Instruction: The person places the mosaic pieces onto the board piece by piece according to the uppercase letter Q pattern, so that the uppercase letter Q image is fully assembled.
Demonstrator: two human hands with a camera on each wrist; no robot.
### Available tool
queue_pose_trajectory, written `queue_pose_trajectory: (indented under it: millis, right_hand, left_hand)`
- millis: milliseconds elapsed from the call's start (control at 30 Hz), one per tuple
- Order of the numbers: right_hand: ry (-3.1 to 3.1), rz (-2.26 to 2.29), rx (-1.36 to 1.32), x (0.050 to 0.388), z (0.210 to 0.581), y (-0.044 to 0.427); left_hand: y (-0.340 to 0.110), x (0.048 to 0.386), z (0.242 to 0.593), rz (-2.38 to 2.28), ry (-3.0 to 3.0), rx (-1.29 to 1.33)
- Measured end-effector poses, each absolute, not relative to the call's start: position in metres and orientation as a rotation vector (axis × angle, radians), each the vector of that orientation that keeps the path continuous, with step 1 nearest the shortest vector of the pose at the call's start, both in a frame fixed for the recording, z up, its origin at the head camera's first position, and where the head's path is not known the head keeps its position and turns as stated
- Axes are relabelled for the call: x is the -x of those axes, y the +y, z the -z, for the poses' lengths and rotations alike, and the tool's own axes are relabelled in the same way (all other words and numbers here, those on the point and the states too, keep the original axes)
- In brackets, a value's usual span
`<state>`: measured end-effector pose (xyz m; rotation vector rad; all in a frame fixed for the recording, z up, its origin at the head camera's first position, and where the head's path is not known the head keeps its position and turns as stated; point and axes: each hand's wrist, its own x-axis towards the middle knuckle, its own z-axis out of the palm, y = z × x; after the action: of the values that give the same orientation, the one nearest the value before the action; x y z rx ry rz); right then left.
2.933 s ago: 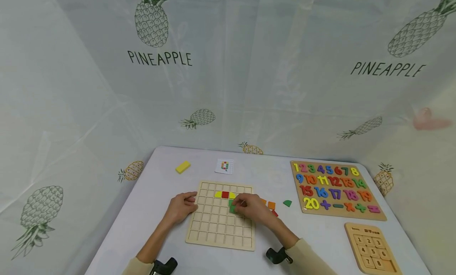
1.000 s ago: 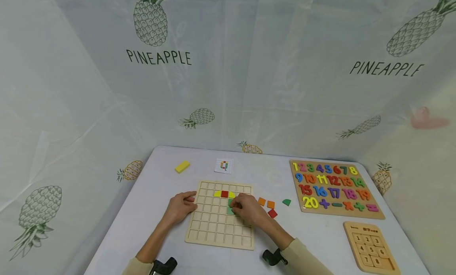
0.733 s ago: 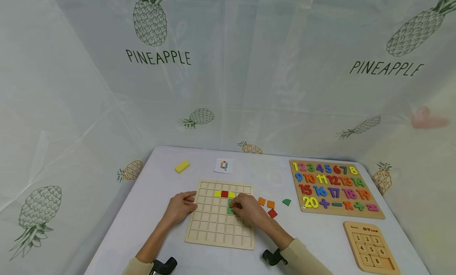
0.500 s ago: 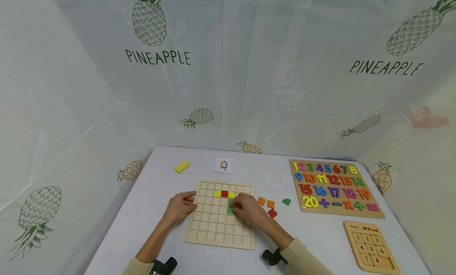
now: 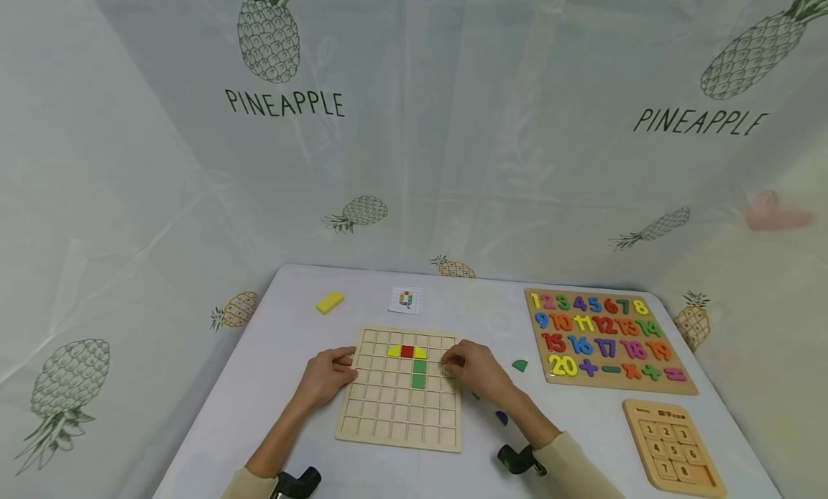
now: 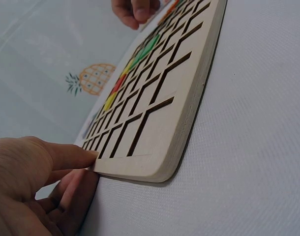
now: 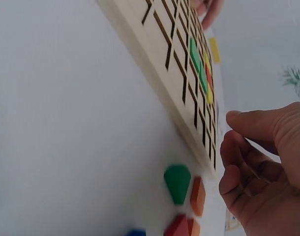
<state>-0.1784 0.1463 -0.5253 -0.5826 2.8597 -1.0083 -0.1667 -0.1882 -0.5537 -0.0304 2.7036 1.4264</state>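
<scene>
A wooden grid board (image 5: 382,420) lies flat on the table. Along one of its upper rows sit a yellow piece (image 5: 394,351), a red square (image 5: 407,351) and a second yellow piece (image 5: 420,352). Two green squares (image 5: 419,381) run down in a column under the right yellow one. My left hand (image 5: 330,377) touches the board's left edge, its thumb (image 6: 74,156) on the rim. Above the board's right edge hovers my right hand (image 5: 479,369), thumb apart from loosely bent fingers, with nothing between them. It hides the orange and red tiles in the head view.
Beside the board lie a green piece (image 7: 177,183), an orange tile (image 7: 197,196), a red tile (image 7: 178,225) and a blue piece (image 5: 502,417). A pattern card (image 5: 405,300) and yellow block (image 5: 330,303) lie behind. Number boards (image 5: 621,386) (image 5: 673,449) stand at right.
My right hand has let go of the lower green square and moved right, uncovering both green squares. It now covers the orange and red tiles. The left hand stays at the board's edge.
</scene>
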Motion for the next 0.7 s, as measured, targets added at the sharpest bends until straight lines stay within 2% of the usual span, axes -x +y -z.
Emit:
queue_pose_trajectory:
  millis: [400,700]
  right_hand:
    - [2.875,0.933,0.284,0.188,0.527,0.183]
    - [2.868,0.847,0.255,0.185,0.534,0.186]
  left_hand:
    - [-0.188,0.166,0.552,-1.424,2.696,0.033]
    - [-0.189,0.167,0.553,-1.423,2.695,0.029]
